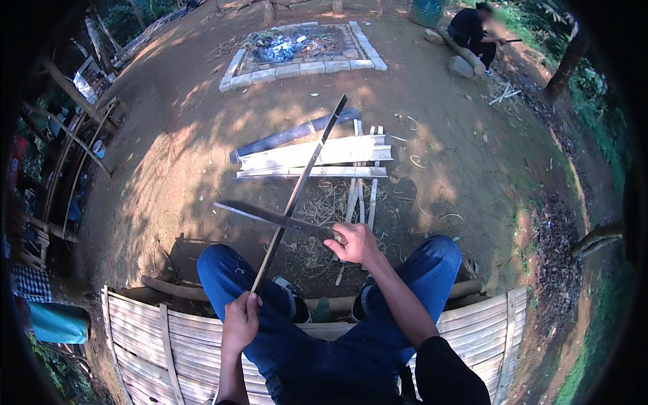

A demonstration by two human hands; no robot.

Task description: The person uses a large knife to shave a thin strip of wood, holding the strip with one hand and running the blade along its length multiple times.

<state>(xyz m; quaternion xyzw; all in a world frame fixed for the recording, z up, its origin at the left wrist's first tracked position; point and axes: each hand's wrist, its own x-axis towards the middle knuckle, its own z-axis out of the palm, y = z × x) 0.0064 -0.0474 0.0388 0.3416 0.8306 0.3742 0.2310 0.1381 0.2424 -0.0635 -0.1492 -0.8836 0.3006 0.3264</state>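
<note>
Shaving step, by the look. Left hand (240,320) clenched on near end of strip (300,189), slanting up over knees. Right hand (354,243) clenched on knife (270,217), blade crossing strip mid-length. Next: steady strip, push blade along it, clear of legs.

One view only: head-worn fisheye cam, looking steeply down and fwd over the wearer's own lap. Nearest, at the bottom edge, are the blue-jeaned knees (432,260) and the slatted bamboo bench (145,331) the person sits on, w/ both forearms entering from below. Mid-frame sits close: dirt ground (169,169) and split bamboo planks (317,154) just ahead of the feet. Far field curves along the top rim: stone-edged ash pit (300,66) and a seated person (476,34) at upper right. Edges bend, corners black. No second view to overlap.
</note>
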